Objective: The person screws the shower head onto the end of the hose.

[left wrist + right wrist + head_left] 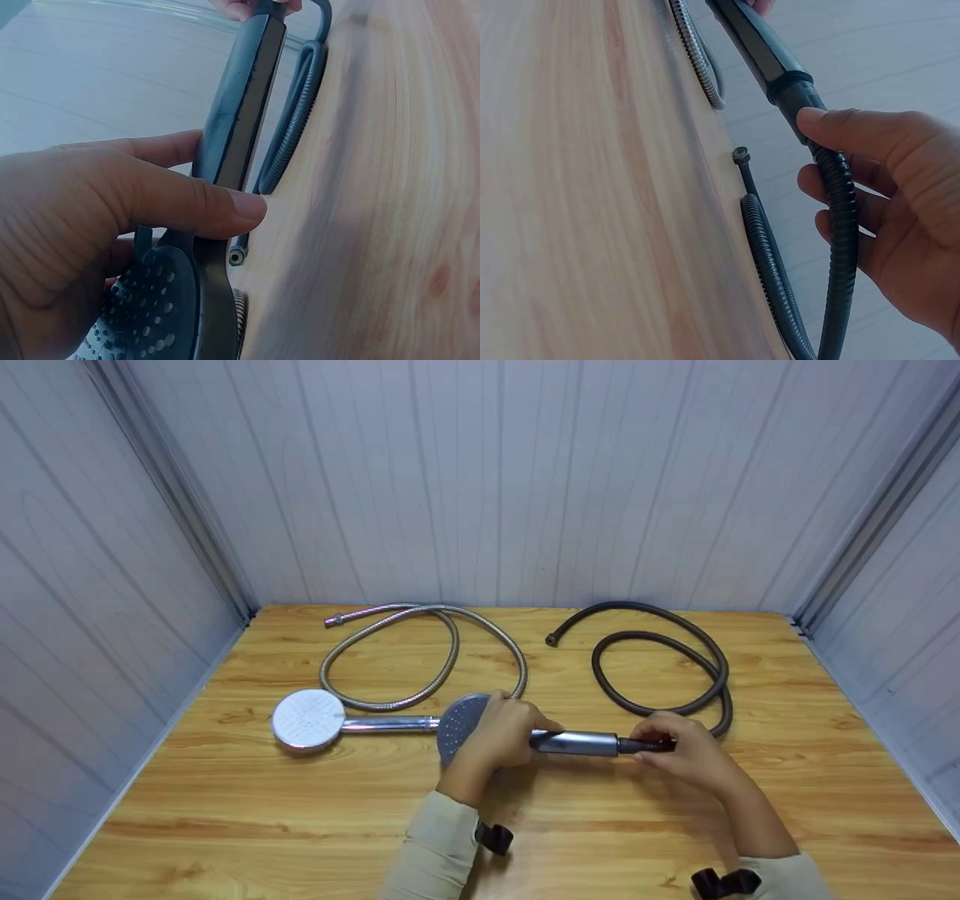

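My left hand (504, 735) grips a dark grey shower head (459, 726) near its neck, thumb across the handle (238, 112). The spray face with its small nozzles shows below the thumb in the left wrist view. My right hand (686, 754) pinches the end of a black shower hose (841, 217), its thumb on the smooth end sleeve. That sleeve sits against the bottom of the handle, in line with it. From there the black hose runs back into a loop on the table, its other end nut (552, 640) lying free.
A chrome shower head (309, 720) with a white face lies at the left on the wooden table (300, 825). Behind it a coiled silver hose (390, 706) runs towards the dark shower head. Pale panel walls (465, 487) stand at the back and both sides.
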Demonstrator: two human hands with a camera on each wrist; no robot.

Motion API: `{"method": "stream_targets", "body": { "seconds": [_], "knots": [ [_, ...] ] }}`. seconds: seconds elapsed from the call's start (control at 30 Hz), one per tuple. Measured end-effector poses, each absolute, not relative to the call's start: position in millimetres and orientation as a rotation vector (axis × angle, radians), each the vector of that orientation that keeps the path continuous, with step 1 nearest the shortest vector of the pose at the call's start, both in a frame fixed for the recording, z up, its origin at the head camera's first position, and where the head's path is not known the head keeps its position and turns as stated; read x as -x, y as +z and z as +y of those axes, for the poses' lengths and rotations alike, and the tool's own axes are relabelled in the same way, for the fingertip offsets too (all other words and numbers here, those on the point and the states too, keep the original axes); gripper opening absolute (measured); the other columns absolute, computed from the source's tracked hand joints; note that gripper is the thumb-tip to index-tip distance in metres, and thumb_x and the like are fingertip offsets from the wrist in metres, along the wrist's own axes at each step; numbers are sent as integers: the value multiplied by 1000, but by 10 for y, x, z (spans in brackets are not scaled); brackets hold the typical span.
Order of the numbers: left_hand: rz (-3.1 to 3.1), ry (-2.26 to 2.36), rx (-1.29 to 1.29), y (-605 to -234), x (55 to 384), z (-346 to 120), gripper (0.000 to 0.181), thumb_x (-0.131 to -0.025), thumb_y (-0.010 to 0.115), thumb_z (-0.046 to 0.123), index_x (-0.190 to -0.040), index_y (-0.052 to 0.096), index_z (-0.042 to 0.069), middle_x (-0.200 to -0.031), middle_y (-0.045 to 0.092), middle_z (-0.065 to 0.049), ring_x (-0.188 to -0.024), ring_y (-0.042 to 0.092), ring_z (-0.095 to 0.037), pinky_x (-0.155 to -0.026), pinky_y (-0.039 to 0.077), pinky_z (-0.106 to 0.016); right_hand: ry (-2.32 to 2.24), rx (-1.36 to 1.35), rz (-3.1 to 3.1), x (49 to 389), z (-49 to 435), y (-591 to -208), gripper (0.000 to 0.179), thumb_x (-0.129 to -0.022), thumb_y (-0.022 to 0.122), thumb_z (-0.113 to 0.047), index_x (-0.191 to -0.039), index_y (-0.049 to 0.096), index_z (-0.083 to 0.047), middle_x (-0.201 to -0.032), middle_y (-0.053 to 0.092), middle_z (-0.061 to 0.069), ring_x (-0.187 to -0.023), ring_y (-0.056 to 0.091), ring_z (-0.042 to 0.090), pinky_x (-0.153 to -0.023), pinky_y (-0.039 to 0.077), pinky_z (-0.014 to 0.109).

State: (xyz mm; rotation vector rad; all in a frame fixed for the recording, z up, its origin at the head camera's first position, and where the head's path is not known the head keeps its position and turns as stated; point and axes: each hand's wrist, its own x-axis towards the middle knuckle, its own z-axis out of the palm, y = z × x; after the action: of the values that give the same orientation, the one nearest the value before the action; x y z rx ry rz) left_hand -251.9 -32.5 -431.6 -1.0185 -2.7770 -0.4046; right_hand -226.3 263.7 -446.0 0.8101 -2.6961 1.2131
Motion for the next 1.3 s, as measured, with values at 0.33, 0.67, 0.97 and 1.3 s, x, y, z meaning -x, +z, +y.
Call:
{"method": "stream_targets", "body": {
  "seconds": [0.33,0.67,0.97,1.3],
  "knots": [
    [-2761,-411,1028,-4322,2511,-330,38,-70,87,20,-106,77,31,-92,74,12,-81,66,-7,-80,36,-37,1198,-779,-2716,2265,2632,-4463,17,-82,78,-11,-97,72,-16,-95,64,-5,-82,60,12,-71,51,27],
    [-2757,-403,1037,-4306,2510,-335,39,-69,87,19,-105,77,31,-92,74,12,-80,66,-7,-81,36,-38,1177,-788,-2704,2266,2640,-4471,16,-83,77,-13,-98,74,-16,-94,65,-5,-81,60,11,-69,50,26],
    [-2759,-375,1035,-4287,2507,-334,42,-69,86,15,-106,77,32,-92,74,12,-81,66,-8,-81,36,-38,1193,-868,-2669,2276,2665,-4480,14,-87,73,-13,-101,73,-14,-94,64,-4,-75,55,9,-64,47,25],
    [-2778,-338,1027,-4303,2517,-328,41,-70,86,18,-107,76,34,-92,73,13,-79,65,-8,-81,36,-37,1109,-939,-2729,2274,2677,-4468,16,-92,67,-14,-107,71,-10,-95,61,-3,-76,51,8,-63,45,26]
  ]
}}
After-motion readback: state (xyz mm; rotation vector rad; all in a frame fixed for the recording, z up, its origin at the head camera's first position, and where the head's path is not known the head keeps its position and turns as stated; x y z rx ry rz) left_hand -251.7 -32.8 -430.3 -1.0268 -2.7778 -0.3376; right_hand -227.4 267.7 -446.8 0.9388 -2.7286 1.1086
